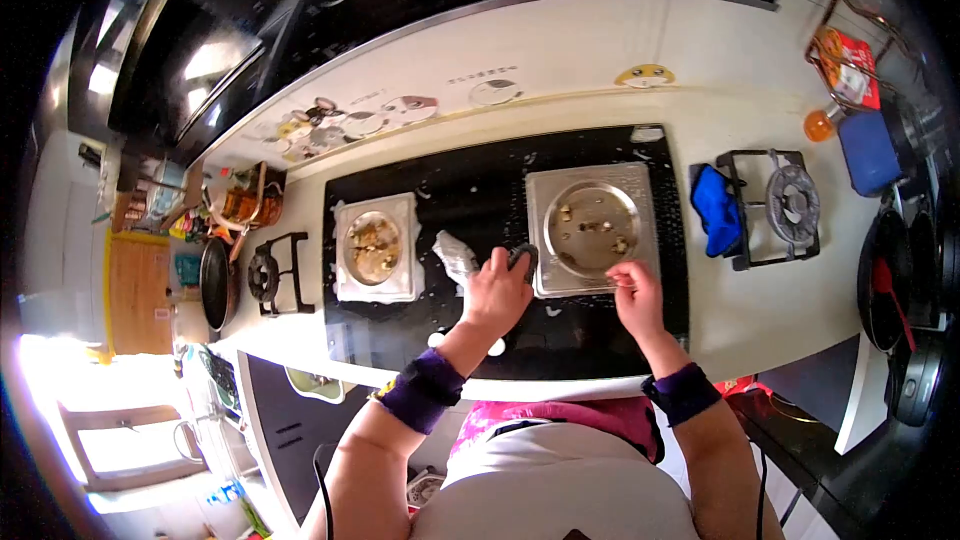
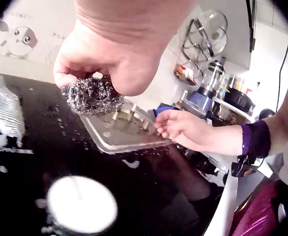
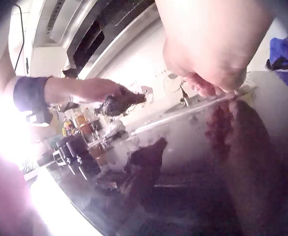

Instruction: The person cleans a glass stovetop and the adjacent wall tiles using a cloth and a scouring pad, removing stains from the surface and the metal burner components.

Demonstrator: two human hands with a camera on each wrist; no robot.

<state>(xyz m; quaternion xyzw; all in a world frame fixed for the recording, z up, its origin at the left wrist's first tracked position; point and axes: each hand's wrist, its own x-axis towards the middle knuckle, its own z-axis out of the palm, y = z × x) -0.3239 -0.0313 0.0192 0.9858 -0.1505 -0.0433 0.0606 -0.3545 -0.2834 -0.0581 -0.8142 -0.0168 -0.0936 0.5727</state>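
Observation:
My left hand grips a steel wool scrubber just left of the right burner tray. That square metal tray has a round well with burner parts and brownish residue in it. Over the tray's lower right edge is my right hand, its fingers loosely curled, with nothing visible in them. A crumpled grey-white striped cloth lies on the black glass cooktop left of my left hand. Farther left sits the other burner tray, with white suds around its edges and brown residue in its well.
Pan supports with burner parts lie on the counter at the left and right. A blue cloth touches the right one. White knobs line the cooktop's front. A frying pan stands far left; water drops dot the glass.

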